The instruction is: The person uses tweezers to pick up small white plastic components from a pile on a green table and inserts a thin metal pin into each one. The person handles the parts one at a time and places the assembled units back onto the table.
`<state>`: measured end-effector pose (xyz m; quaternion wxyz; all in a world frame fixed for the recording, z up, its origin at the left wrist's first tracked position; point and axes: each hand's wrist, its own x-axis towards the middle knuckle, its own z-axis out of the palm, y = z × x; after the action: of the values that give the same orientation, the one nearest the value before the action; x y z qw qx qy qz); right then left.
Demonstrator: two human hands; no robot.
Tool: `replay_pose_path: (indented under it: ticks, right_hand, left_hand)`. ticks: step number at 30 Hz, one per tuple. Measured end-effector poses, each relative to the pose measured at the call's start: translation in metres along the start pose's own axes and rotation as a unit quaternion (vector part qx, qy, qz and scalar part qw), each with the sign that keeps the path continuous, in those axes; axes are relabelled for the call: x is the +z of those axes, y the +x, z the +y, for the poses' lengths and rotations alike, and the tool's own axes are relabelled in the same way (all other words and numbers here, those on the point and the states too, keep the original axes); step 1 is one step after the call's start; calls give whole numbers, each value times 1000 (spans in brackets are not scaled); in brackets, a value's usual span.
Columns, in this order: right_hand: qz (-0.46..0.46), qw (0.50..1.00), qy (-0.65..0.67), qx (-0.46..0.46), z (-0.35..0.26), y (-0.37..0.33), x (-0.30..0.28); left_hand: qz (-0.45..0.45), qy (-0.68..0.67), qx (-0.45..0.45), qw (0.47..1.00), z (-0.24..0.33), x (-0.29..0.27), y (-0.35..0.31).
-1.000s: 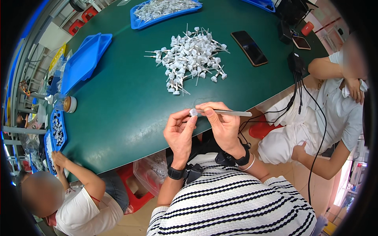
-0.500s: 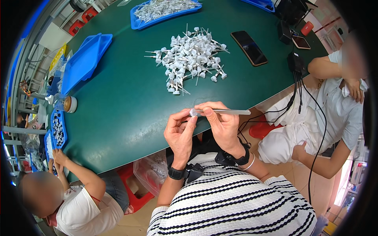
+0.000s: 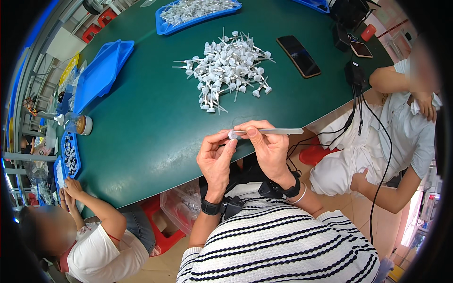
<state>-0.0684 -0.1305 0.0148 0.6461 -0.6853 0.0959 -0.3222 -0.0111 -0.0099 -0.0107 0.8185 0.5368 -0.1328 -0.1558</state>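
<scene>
Between the thumb and fingers of my left hand point(image 3: 214, 158) is a small whitish plastic part point(image 3: 232, 135), pinched just above the table's near edge. My right hand point(image 3: 266, 148) grips a pair of metal tweezers point(image 3: 285, 131). Their tips point left and meet the small part, though my fingers partly hide the contact. Beyond my hands lies a loose pile of white plastic parts with thin stems point(image 3: 231, 68), which look similar in colour to the held one.
The green table point(image 3: 155, 118) bears a black phone point(image 3: 298, 56), a blue tray of white parts point(image 3: 165, 28) at the back and stacked blue trays point(image 3: 101, 75) at left. A co-worker sits on each side. Black cables point(image 3: 358, 94) hang at right.
My right hand and the tweezers have shifted very slightly, the handle end moving a little right and up. The small part stays in my left hand, turned slightly.
</scene>
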Motion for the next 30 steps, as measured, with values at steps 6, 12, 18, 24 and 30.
replay_pose_path:
  ticks: [6,12,18,24,30]
  right_hand:
    - [2,1000,-4,-1,0,0,0]
    - [3,1000,-16,-26,-1,1,1]
    - [-4,999,-42,-23,-1,1,-1]
    - [-8,998,-59,-21,-1,1,-1]
    - [-17,996,-80,-23,-1,2,-2]
  left_hand:
    - [2,-1,-2,1000,0,0,0]
    - [8,-11,-21,1000,-3,-3,0]
    - [6,-33,-37,999,-3,-4,0]
    - [14,-29,-43,999,-1,-1,0]
    - [15,-29,-43,999,-2,-2,-1]
